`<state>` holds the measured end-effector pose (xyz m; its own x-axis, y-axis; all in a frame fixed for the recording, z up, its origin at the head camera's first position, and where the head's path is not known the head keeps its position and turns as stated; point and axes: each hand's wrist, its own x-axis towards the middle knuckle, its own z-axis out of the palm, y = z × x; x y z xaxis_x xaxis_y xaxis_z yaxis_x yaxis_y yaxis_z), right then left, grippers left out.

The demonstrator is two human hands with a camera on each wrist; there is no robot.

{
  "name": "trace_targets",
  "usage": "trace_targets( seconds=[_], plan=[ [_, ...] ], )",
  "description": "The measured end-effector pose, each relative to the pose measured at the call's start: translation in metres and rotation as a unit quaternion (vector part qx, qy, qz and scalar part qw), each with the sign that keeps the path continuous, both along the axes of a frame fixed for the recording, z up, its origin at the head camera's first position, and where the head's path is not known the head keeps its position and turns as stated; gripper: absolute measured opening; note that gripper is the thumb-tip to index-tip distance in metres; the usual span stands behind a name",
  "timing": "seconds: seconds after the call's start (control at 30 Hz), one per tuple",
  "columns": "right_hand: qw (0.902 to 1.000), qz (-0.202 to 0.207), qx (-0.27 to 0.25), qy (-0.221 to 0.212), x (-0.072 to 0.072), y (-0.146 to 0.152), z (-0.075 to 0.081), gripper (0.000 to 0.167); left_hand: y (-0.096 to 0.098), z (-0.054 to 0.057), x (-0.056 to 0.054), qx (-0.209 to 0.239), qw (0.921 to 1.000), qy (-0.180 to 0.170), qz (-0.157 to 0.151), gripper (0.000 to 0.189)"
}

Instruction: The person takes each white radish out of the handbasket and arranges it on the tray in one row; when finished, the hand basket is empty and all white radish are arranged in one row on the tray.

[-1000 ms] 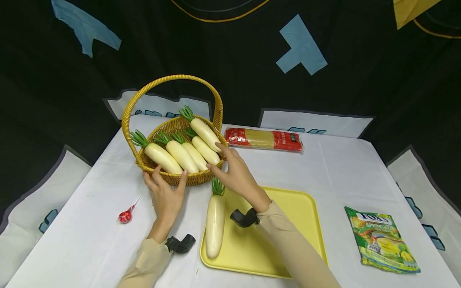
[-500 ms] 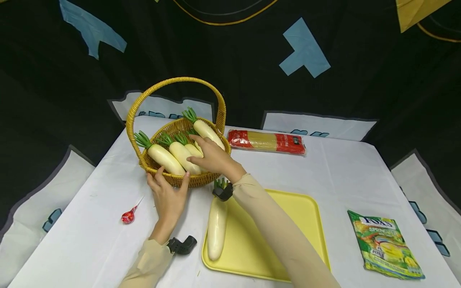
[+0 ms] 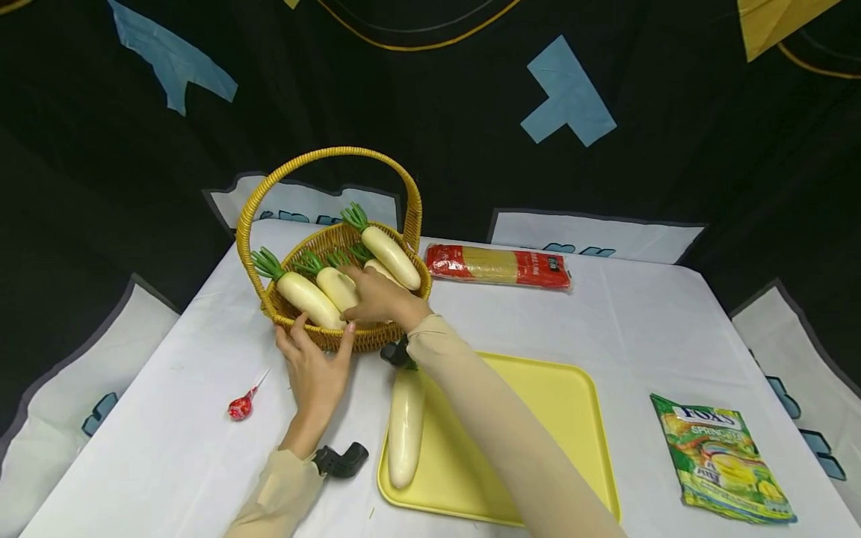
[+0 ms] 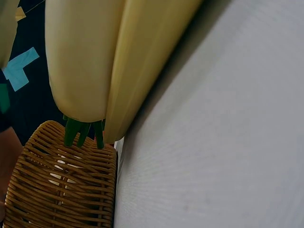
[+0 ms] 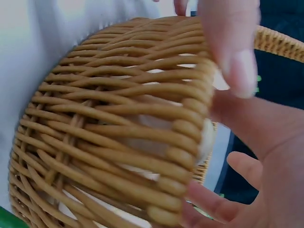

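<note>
A wicker basket (image 3: 363, 342) with a tall handle holds several white radishes with green tops, among them one radish at its left (image 3: 311, 300) and one at its right (image 3: 392, 258). My left hand (image 3: 316, 377) grips the basket's front rim, and its thumb (image 5: 240, 71) lies over the rim in the right wrist view. Reaching in over the front, my right hand (image 3: 383, 297) has fingers and thumb around a radish in the middle, which it mostly hides. Another white radish (image 3: 406, 430) lies along the left edge of a yellow tray (image 3: 558, 433), its leaves partly behind the right wrist camera.
Behind the tray lies a red and yellow noodle packet (image 3: 499, 266). A green soup packet (image 3: 723, 458) is at the right, and a red lollipop (image 3: 241, 407) at the left. All rest on a white cloth (image 3: 168, 448) before a black curtain.
My right hand has moved left and down into the basket, from the right-hand radishes to the middle one. My left hand stays at the rim.
</note>
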<state>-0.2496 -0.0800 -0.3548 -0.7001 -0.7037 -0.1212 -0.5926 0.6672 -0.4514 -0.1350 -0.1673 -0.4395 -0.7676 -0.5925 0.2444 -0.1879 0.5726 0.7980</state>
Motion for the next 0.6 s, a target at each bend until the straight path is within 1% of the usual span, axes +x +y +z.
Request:
trace_targets(
  seconds=[0.13, 0.3, 0.6],
  plan=[
    [0.9999, -0.002, 0.012, 0.002, -0.0012, -0.0048, -0.0047, 0.082, -0.0001, -0.0004, -0.0002, -0.002, 1.0000, 0.004, 0.001, 0.081],
    [0.9995, -0.008, 0.029, 0.011, -0.0013, -0.0072, -0.0054, 0.082, -0.0005, -0.0015, -0.0014, -0.004, 0.9999, 0.010, 0.000, 0.081],
    [0.9978, -0.003, 0.061, 0.028, 0.0020, -0.0108, -0.0051, 0.075, 0.0001, -0.0008, -0.0004, -0.004, 1.0000, 0.007, 0.002, 0.079]
  ],
)
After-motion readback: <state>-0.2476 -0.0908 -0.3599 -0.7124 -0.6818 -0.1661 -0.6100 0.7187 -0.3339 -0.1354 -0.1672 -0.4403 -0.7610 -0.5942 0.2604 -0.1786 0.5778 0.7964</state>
